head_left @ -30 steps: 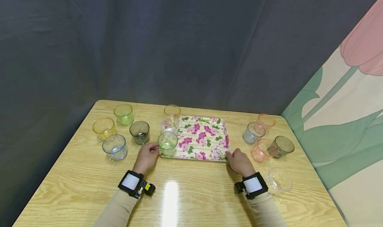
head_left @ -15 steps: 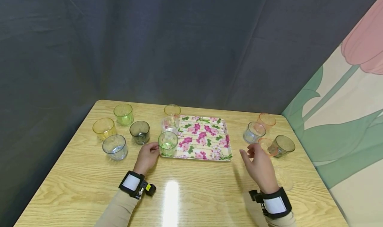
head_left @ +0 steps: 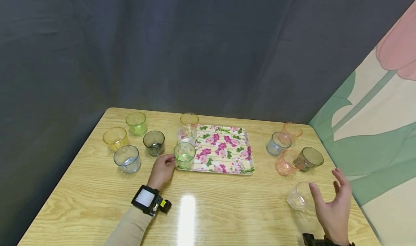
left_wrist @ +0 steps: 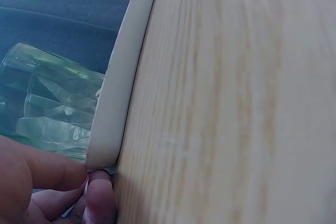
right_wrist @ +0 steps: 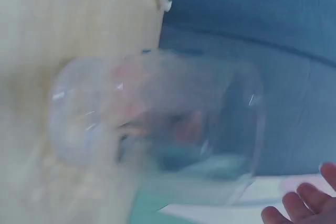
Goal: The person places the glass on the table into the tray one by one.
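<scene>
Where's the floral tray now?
In the head view, the floral tray lies midway across the table, toward the far edge, the left hand at its near left corner, beside a green glass.

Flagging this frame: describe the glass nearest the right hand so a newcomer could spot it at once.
On the wooden table, start at the flowered tray and move right, then nearer the viewer. There, beside the spread right hand, is the clear glass. It looks colourless, unlike the tinted orange-pink glass and brown glass farther back.
</scene>
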Demonstrator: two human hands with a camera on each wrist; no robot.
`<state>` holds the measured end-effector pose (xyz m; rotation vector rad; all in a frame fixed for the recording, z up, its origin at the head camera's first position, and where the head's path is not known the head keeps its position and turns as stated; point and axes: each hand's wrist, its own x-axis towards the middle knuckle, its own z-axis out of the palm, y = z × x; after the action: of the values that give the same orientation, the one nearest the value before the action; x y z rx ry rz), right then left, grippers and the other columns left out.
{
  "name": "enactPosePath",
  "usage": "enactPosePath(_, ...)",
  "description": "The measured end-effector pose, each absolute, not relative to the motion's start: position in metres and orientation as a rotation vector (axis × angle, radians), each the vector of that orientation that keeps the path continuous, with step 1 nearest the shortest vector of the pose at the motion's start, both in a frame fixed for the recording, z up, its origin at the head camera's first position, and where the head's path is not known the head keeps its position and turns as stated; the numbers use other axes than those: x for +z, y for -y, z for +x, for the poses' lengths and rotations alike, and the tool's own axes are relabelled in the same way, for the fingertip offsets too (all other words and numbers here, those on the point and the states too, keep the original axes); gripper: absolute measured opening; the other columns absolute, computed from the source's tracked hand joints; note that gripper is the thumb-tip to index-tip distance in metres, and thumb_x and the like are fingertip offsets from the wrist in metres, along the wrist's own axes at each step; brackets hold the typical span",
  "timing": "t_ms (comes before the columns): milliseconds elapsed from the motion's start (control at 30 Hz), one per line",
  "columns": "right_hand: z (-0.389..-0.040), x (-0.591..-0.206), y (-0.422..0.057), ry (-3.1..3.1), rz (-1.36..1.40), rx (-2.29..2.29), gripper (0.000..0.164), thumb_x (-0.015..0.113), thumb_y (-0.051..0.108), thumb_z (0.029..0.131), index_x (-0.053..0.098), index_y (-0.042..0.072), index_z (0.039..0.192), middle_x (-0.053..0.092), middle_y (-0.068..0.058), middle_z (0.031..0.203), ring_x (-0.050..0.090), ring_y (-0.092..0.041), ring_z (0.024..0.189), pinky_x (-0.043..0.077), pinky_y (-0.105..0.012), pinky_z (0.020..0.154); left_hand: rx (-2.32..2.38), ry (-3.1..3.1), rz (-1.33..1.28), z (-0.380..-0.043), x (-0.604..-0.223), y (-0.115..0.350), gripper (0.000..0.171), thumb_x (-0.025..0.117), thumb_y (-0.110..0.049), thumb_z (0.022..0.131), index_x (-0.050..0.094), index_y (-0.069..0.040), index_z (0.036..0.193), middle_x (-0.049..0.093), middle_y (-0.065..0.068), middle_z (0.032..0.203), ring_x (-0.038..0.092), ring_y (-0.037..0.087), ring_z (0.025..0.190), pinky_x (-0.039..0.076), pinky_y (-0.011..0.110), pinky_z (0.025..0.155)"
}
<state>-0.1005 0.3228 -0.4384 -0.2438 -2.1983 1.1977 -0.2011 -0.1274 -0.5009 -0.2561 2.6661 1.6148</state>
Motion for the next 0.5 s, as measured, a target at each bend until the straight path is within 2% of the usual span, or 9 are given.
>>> enactPosePath(100,-0.093,-0.451,-0.337,2.119,-0.335,1.388,0.079,0.064,-0.002,0.092,0.020,0.013,0.156,0.015,-0.006,0.163,0.016,-0.010,0.149,0.012,-0.018,0.123,1.608,-2.666,-0.253,-0.201,-0.501,0.127,0.033,0.055,-0.003,0.098,0.062,0.007,0.128,0.066,0.021,0.114,0.062,0.033,0.109,0.051,0.046,0.094)
enactPosePath(267,-0.087,-0.470,-0.351,2.026,-0.390,1.693,0.089,0.063,0.000,0.094,0.004,0.015,0.159,-0.001,-0.008,0.166,0.004,-0.010,0.151,-0.001,-0.022,0.125,1.598,-2.675,-0.256,-0.201,-0.502,0.126,0.032,0.055,-0.004,0.098,0.062,0.007,0.127,0.066,0.021,0.113,0.063,0.032,0.108,0.051,0.046,0.093)
enactPosePath(433,-0.085,-0.485,-0.356,2.207,-0.390,1.716,0.098,0.063,0.009,0.096,-0.011,0.022,0.159,-0.011,-0.008,0.166,-0.002,-0.009,0.152,-0.004,-0.022,0.125,1.613,-2.685,-0.247,-0.202,-0.502,0.126,0.032,0.056,-0.004,0.097,0.063,0.007,0.127,0.067,0.021,0.112,0.063,0.032,0.106,0.051,0.046,0.093)
enactPosePath(500,-0.086,-0.488,-0.357,2.309,-0.392,1.683,0.103,0.063,0.009,0.097,-0.020,0.026,0.156,-0.016,-0.007,0.166,-0.005,-0.010,0.153,-0.005,-0.029,0.126,1.615,-2.684,-0.256,-0.201,-0.502,0.126,0.032,0.056,-0.004,0.097,0.063,0.006,0.127,0.067,0.020,0.112,0.063,0.032,0.106,0.051,0.045,0.092)
